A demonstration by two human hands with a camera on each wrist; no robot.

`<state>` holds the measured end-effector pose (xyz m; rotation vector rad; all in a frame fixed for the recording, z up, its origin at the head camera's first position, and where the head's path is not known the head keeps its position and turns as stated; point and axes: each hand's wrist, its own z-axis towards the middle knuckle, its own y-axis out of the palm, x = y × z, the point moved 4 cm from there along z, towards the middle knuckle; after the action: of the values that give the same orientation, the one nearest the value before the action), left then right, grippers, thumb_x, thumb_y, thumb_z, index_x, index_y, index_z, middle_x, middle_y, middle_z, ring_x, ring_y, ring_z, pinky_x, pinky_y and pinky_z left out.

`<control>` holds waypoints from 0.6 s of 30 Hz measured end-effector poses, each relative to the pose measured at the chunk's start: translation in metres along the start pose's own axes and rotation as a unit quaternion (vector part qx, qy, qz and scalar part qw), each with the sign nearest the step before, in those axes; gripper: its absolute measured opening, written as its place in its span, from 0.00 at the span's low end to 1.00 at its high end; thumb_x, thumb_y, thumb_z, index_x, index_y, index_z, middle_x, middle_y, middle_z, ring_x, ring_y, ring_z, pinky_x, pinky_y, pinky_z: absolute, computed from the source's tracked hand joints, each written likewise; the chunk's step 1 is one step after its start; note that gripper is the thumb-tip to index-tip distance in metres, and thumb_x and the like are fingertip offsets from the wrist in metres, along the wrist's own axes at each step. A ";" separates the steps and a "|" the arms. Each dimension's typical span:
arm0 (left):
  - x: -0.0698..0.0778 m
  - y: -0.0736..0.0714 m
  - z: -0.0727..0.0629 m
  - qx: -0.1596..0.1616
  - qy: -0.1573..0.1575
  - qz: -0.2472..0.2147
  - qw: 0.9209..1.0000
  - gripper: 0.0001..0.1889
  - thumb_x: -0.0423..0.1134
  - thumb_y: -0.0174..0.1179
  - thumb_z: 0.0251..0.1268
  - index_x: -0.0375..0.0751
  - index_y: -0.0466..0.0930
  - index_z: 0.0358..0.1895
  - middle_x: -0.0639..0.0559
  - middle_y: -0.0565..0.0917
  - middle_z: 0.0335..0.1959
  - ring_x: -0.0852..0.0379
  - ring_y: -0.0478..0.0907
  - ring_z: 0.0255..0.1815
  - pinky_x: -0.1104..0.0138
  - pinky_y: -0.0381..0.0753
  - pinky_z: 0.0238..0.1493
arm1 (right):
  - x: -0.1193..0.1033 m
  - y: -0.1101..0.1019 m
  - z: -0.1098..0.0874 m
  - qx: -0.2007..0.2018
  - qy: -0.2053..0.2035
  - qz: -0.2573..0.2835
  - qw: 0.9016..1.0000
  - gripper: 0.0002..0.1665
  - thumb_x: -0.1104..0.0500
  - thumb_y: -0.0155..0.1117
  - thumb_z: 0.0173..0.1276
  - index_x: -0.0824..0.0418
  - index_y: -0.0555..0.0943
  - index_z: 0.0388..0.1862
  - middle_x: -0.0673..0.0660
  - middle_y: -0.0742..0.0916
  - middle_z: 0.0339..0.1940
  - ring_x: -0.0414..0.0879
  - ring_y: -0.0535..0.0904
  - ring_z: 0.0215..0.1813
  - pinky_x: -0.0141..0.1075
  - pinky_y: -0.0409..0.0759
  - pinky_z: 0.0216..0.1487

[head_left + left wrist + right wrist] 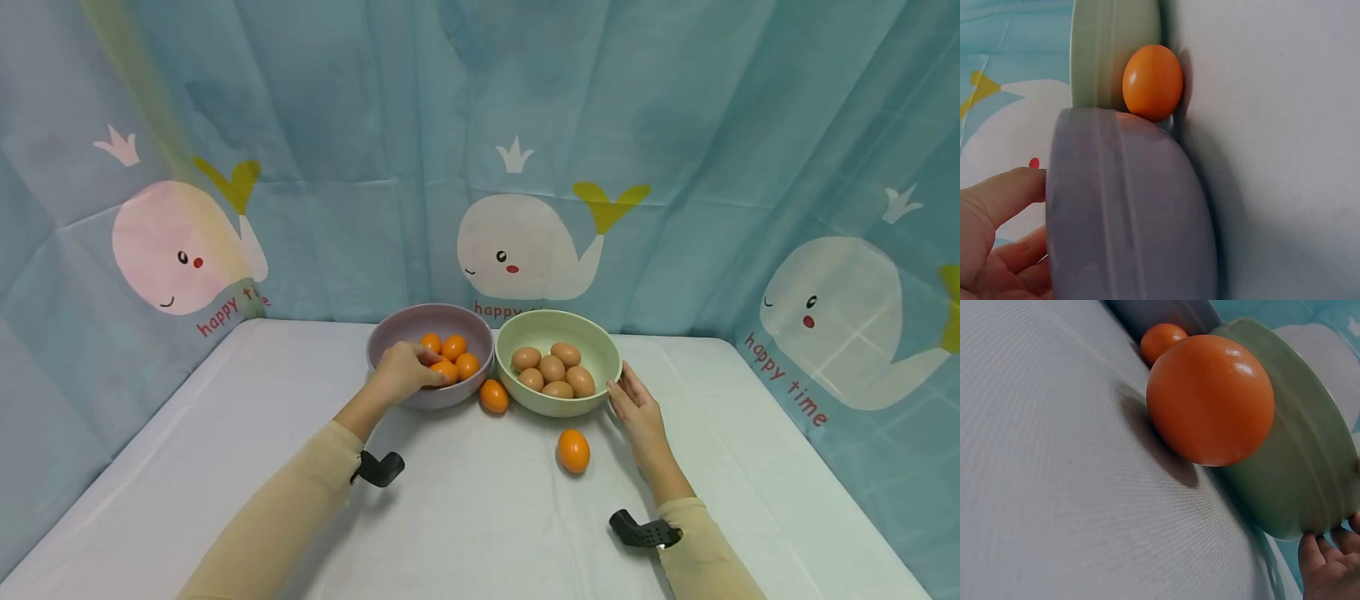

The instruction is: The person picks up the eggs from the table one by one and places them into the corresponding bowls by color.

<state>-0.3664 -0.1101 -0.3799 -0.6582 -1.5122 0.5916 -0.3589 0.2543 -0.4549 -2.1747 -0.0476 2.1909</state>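
Note:
My left hand (402,372) reaches over the near rim of a purple bowl (390,333) and pinches a glossy orange egg (444,372) inside it. In the left wrist view the bowl's wall hides those fingertips. Several more orange eggs (453,347) lie in that bowl. At the right side of a pale green bowl (600,350), my right hand (641,417) holds the edge, thumb by the rim and fingers against the outer wall. Several brown eggs (552,368) sit together in the green bowl.
One loose orange egg (494,397) lies on the white tablecloth (465,517), against the fronts of the two side-by-side bowls. Another orange egg (573,452) lies in front of the green bowl. A blue curtain (330,233) with whale prints rises behind the table.

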 end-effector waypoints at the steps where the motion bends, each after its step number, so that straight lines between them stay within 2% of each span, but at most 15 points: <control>1: 0.000 0.001 0.001 -0.001 0.001 0.005 1.000 0.20 0.42 0.72 0.56 0.36 0.85 0.50 0.40 0.85 0.50 0.44 0.77 0.55 0.53 0.77 0.62 | 0.000 0.000 0.000 0.000 0.000 0.001 1.000 0.40 0.51 0.50 0.80 0.54 0.45 0.83 0.51 0.53 0.83 0.44 0.49 0.83 0.32 0.62 0.73; 11: 0.000 0.008 0.006 0.004 -0.008 0.057 0.998 0.14 0.39 0.71 0.55 0.35 0.85 0.43 0.43 0.85 0.43 0.47 0.77 0.49 0.56 0.80 0.57 | 0.000 0.000 -0.001 0.003 -0.002 0.002 1.000 0.41 0.49 0.51 0.79 0.53 0.46 0.82 0.50 0.53 0.83 0.44 0.49 0.83 0.28 0.64 0.71; 18: 0.000 0.009 0.008 0.004 0.000 0.094 0.996 0.13 0.39 0.70 0.56 0.35 0.85 0.41 0.43 0.86 0.41 0.47 0.78 0.47 0.54 0.78 0.57 | -0.001 0.000 -0.001 0.000 -0.002 0.000 1.000 0.41 0.49 0.50 0.79 0.52 0.45 0.82 0.49 0.53 0.83 0.43 0.48 0.83 0.30 0.62 0.73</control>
<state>-0.3740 -0.1032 -0.3869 -0.7995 -1.4567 0.7391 -0.3576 0.2542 -0.4535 -2.1705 -0.0485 2.1947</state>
